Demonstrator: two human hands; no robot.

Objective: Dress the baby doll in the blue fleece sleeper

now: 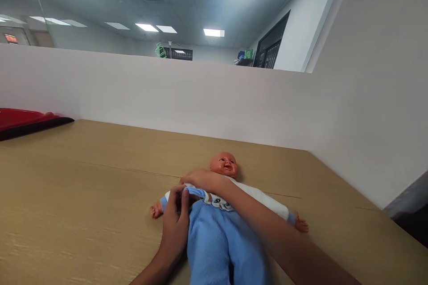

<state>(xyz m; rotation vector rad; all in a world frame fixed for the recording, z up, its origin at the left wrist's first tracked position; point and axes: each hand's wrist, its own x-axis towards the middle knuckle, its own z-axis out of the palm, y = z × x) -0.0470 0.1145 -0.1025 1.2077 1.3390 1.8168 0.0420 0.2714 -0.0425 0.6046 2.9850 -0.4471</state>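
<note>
A baby doll lies on its back on a wooden table, arms spread to both sides. It wears a white long-sleeved shirt with blue cuffs and light blue pants. An animal print shows at the waist of the outfit. My left hand pinches the blue edge of the clothing at the left side of the doll's torso. Across the doll's chest reaches my right hand, its curled fingertips at the shirt near the left shoulder, partly hidden behind my left hand.
The wooden tabletop runs back to a low white wall with a glass pane above it. A red tray-like object with a black edge sits at the far left. A white wall stands on the right.
</note>
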